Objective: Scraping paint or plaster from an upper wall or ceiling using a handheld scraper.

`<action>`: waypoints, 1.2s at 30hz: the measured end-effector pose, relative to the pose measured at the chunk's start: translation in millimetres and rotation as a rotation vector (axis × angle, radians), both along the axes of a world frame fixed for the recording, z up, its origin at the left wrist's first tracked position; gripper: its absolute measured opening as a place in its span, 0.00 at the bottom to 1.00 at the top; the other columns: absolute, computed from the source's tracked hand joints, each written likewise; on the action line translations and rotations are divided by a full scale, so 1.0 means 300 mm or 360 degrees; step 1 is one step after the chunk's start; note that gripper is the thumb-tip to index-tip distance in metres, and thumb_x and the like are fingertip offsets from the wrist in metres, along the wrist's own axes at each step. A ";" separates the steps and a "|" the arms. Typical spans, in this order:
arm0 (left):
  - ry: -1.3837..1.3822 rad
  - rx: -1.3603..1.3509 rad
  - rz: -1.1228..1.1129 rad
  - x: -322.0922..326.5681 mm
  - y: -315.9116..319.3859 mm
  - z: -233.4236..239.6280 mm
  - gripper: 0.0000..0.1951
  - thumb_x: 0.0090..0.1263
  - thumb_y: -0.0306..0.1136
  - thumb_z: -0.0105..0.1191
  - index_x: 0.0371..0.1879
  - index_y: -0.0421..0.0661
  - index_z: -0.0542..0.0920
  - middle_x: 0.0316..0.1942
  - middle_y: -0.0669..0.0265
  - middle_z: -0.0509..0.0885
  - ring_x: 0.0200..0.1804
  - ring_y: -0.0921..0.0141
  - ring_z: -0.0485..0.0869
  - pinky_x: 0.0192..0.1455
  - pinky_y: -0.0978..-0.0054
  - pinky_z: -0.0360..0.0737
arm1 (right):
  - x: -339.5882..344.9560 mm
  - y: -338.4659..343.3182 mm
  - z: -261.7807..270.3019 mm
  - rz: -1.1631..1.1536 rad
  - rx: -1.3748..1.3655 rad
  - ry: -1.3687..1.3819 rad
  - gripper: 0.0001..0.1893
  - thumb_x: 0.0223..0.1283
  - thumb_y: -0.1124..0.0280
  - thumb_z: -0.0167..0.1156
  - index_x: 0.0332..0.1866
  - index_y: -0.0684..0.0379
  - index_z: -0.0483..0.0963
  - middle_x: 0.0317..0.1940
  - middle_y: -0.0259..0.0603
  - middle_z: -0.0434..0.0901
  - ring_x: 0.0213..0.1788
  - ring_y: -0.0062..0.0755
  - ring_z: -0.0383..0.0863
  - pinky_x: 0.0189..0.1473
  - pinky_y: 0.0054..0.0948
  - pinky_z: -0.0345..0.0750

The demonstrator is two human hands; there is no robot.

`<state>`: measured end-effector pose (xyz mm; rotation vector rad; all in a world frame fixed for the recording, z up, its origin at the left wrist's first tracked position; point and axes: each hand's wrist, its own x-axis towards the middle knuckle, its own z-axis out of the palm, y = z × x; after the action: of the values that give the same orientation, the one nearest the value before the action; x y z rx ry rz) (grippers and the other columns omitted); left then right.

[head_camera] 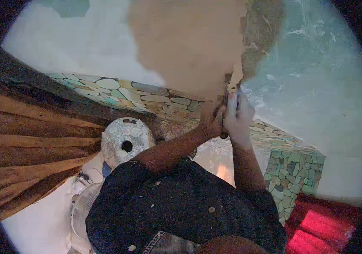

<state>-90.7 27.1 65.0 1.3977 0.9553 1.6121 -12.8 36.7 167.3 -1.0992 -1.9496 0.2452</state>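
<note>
Both my arms reach up and forward, and my hands meet side by side in front of the wall surface. My left hand [212, 120] is closed around a dark-handled tool [224, 135], whose rounded end shows below the fingers. Right beside it, my right hand [240, 112] grips a pale flat blade like a putty knife [236, 76], fingers along it. Blur and overlap hide where one tool ends and the other starts. Beyond the hands lies a large blurred tan patch [187, 41], with a darker brown strip [262, 35] along its right side.
Stone-patterned bands [155, 98] cross the walls. At left hang brown curtains [41, 143]. A speckled white disc with a dark hole [114, 143] is near my left elbow, above a fan's wire grille [85, 209]. Red fabric [317, 225] lies at lower right.
</note>
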 end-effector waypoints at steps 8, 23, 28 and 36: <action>-0.0192 -0.0087 0.0031 -0.002 0.001 -0.007 0.12 0.71 0.31 0.41 0.46 0.38 0.73 0.40 0.49 0.79 0.41 0.55 0.79 0.46 0.59 0.73 | -0.020 0.006 0.030 -0.0042 -0.0025 -0.0087 0.17 0.63 0.68 0.50 0.54 0.67 0.70 0.34 0.56 0.78 0.32 0.54 0.81 0.32 0.42 0.77; 0.0017 0.0249 0.0380 0.024 -0.020 0.053 0.12 0.68 0.35 0.48 0.37 0.38 0.77 0.28 0.49 0.78 0.31 0.58 0.78 0.36 0.63 0.75 | 0.010 -0.011 -0.004 -0.0186 -0.0235 0.0234 0.13 0.65 0.68 0.49 0.47 0.65 0.73 0.30 0.50 0.78 0.26 0.46 0.79 0.28 0.37 0.73; -0.0165 -0.0057 0.0209 -0.073 -0.010 0.190 0.11 0.67 0.34 0.50 0.30 0.37 0.75 0.23 0.53 0.77 0.24 0.60 0.76 0.29 0.64 0.72 | -0.046 0.039 0.093 -0.0026 0.0173 -0.0015 0.11 0.65 0.68 0.51 0.39 0.68 0.72 0.19 0.40 0.73 0.19 0.26 0.69 0.24 0.29 0.67; -0.0134 -0.0102 0.0268 -0.047 -0.037 0.092 0.12 0.72 0.34 0.44 0.42 0.38 0.76 0.32 0.53 0.80 0.31 0.61 0.81 0.34 0.66 0.75 | -0.086 0.003 0.099 -0.0125 -0.0303 0.0143 0.13 0.66 0.64 0.49 0.40 0.65 0.74 0.26 0.49 0.78 0.26 0.41 0.78 0.28 0.35 0.73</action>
<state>-104.8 15.9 92.6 1.2236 1.0890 1.7334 -38.5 37.6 196.9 -1.2629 -1.8273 0.4370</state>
